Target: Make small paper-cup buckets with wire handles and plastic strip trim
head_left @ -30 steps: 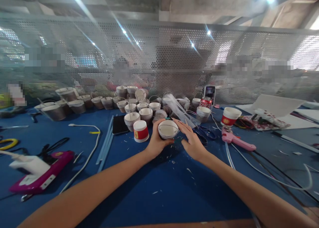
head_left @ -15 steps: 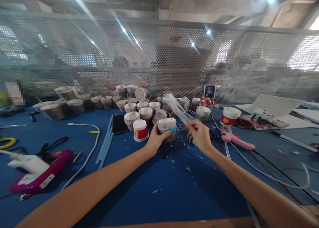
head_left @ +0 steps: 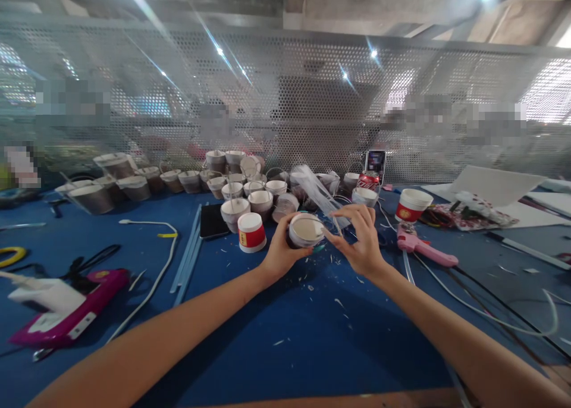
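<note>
My left hand (head_left: pixel 280 250) is wrapped round a small whitish-grey cup (head_left: pixel 306 237), tilted so its open mouth faces me. At the cup's right rim is my right hand (head_left: pixel 360 238), thumb and forefinger curled around something thin and pale that I cannot make out. Behind these fingers a bundle of clear plastic strips (head_left: pixel 314 188) slants up to the left. A white paper cup with a red band (head_left: pixel 252 234) stands upside down left of my left hand. Several more grey-white small buckets (head_left: pixel 261 201) with thin handles crowd the table behind.
A pink glue gun (head_left: pixel 426 250) and red-banded white cups (head_left: pixel 413 206) are at right. To the left lie pale blue strips (head_left: pixel 187 253), a black flat device (head_left: pixel 214 220), a white cable (head_left: pixel 156 289) and a magenta power strip (head_left: pixel 71 319). Scraps dot the blue table (head_left: pixel 285 360). A perforated metal screen (head_left: pixel 321 104) stands behind.
My left hand has tipped the cup so its mouth turns toward me. My right hand has moved closer to the rim, its thumb and forefinger now beside the cup.
</note>
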`<state>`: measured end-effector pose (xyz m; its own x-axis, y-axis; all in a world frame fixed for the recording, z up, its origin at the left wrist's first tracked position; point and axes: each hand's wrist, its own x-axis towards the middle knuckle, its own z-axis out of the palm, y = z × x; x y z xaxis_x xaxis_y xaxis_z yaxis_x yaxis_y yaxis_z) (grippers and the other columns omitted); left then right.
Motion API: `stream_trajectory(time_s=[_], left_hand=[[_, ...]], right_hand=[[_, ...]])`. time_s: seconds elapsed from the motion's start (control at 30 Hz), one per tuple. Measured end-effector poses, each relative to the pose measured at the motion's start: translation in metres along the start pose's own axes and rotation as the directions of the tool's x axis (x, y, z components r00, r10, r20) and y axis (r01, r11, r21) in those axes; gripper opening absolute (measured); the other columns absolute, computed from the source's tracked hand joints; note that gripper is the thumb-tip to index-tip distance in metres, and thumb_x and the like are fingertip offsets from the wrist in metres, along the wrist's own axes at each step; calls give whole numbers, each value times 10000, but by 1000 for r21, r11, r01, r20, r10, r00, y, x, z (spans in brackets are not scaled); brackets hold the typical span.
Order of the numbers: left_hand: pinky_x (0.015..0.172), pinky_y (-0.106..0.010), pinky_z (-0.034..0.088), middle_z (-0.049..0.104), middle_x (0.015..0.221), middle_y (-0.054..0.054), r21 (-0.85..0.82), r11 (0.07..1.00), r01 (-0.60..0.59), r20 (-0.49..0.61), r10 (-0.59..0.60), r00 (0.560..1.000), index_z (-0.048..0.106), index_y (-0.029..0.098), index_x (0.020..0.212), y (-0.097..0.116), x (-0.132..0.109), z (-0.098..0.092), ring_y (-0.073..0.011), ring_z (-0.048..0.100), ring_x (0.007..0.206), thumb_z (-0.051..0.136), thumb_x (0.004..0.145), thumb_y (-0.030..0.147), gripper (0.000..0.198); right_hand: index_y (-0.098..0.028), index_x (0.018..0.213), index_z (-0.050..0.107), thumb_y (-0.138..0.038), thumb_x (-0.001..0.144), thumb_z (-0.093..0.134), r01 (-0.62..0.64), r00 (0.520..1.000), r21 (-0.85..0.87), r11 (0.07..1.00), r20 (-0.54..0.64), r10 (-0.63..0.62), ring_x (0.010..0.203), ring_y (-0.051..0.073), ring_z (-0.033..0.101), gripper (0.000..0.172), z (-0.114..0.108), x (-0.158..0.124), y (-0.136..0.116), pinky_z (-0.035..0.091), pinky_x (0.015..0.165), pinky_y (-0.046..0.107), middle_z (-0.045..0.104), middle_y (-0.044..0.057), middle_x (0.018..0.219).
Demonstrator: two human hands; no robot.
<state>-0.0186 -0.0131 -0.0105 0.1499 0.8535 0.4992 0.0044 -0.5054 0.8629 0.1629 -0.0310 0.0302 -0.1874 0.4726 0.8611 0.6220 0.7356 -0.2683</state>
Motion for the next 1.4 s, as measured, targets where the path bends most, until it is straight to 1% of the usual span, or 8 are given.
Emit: stream_trajectory(time_s=[0.1,0.23,0.47,1.07,1.17,1.27,1.33,1.4], left_hand=[[986,-419,326,469,1205,-85,119,985,-126,49,121,991,423,220,1172,1,0,-2,-247,437,1135,764,533,155,727],[958,-436,339,458,1182,-85,219,946,-240,109,221,969,416,247,1194,4,-2,-2,-253,437,1109,759,555,169,729],[929,-429,347,469,1130,-75,273,914,-301,110,281,953,433,240,1167,6,-2,-3,-248,441,1073,743,568,142,681],[916,-435,352,475,1114,-76,248,908,-337,121,317,941,445,241,1150,9,-2,-3,-246,444,1053,732,582,149,644],[932,-439,345,471,1132,-74,235,927,-291,109,272,956,429,243,1151,9,-3,-2,-252,440,1075,737,577,161,657],[970,-421,329,444,1164,-71,187,959,-215,27,214,977,376,234,1157,8,-4,-1,-241,431,1110,735,583,173,679],[990,-402,321,426,1176,-73,132,978,-159,-56,168,984,330,226,1148,6,-4,1,-227,429,1122,732,585,179,693],[989,-392,333,425,1167,-75,61,994,-88,-110,95,989,291,223,1132,4,-4,3,-215,442,1113,727,594,203,693]], right_hand=[[-228,895,593,-374,762,592,49,998,-2,999,42,-49,835,193,508,198,1,-1,-6,374,784,377,571,39,854],[-230,780,626,-272,768,603,93,995,69,993,22,-94,700,156,491,49,3,-4,-10,401,682,334,564,16,718],[-192,638,581,-171,774,570,145,989,72,987,-21,-144,594,127,433,138,2,-4,-18,397,579,288,523,8,582],[-199,601,523,-164,778,536,127,991,47,991,-41,-125,588,132,427,182,3,-8,-19,373,584,296,495,1,562],[-205,751,552,-226,794,504,99,995,104,990,-17,-98,723,167,493,68,2,-8,-14,405,688,345,534,27,707],[-200,1089,484,-360,813,446,-50,998,208,977,-20,55,988,228,472,322,3,-8,-6,397,841,423,494,100,1055],[-196,1233,374,-417,819,430,-160,987,324,933,78,142,1089,239,435,473,7,-9,-1,377,908,435,410,127,1217],[-194,1282,323,-448,818,443,-258,953,433,864,262,153,1138,237,425,542,14,-12,3,354,958,430,386,132,1283]])
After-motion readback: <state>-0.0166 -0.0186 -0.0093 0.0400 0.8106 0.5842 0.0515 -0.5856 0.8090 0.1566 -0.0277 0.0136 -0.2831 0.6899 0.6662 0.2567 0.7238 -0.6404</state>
